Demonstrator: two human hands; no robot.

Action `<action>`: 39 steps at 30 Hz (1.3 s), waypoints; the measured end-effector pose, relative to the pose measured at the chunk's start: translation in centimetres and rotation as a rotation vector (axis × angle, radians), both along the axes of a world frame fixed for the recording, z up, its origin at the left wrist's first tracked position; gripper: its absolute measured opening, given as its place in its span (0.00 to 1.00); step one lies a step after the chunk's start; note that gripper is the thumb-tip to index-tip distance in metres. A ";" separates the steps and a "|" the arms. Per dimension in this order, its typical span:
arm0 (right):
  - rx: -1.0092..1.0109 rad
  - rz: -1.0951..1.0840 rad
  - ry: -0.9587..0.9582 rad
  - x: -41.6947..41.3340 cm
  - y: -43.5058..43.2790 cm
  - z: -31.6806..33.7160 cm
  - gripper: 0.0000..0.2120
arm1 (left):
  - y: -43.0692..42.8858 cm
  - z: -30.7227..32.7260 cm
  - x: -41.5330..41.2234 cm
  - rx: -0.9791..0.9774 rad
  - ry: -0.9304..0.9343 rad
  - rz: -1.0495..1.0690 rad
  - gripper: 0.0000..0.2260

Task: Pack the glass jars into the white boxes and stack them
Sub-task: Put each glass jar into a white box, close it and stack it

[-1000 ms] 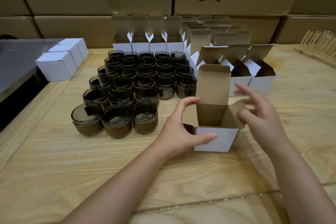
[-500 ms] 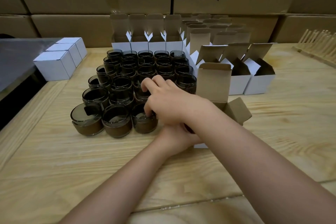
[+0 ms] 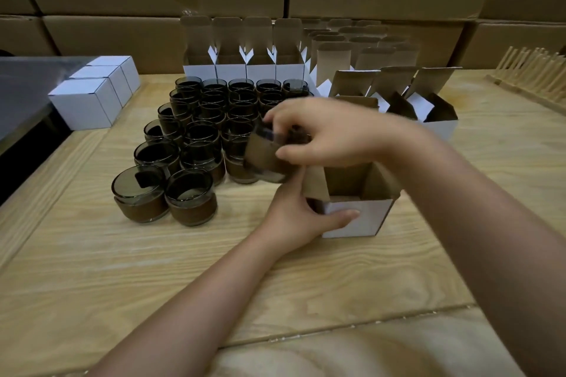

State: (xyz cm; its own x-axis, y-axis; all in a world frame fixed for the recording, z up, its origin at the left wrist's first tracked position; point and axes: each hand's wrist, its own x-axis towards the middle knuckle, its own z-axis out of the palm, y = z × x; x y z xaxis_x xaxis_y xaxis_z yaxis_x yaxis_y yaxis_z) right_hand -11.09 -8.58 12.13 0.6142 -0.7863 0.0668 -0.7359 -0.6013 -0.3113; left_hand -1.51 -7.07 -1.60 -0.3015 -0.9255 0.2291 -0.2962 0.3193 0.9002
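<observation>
Glass jar (image 3: 264, 159) grasped in right hand (image 3: 332, 131) fingers, beside open white box (image 3: 360, 220) grasped by left hand (image 3: 294, 219).

Bare table (image 3: 153, 269) lies in front and right of the open box (image 3: 373, 217); jars (image 3: 202, 135) crowd its left (rims touching), empty boxes (image 3: 441, 128) stand behind it.

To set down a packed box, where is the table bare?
Bare table lies along the near edge, before the jars and the open box, and right of that box toward the wooden rack. Crowded: the jars and the empty boxes behind them.
</observation>
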 end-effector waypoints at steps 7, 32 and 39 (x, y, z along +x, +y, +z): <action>0.196 -0.179 -0.155 -5.3 1.8 3.3 0.08 | -0.7 -0.3 0.1 0.029 0.121 -0.038 0.34; 0.001 -0.556 0.335 -5.3 1.0 -4.6 0.30 | -1.6 -0.9 0.6 -0.035 0.134 -0.040 0.36; -0.177 -0.596 -0.146 -5.8 2.0 -5.3 0.18 | -1.4 -0.6 0.5 -0.040 0.143 -0.045 0.38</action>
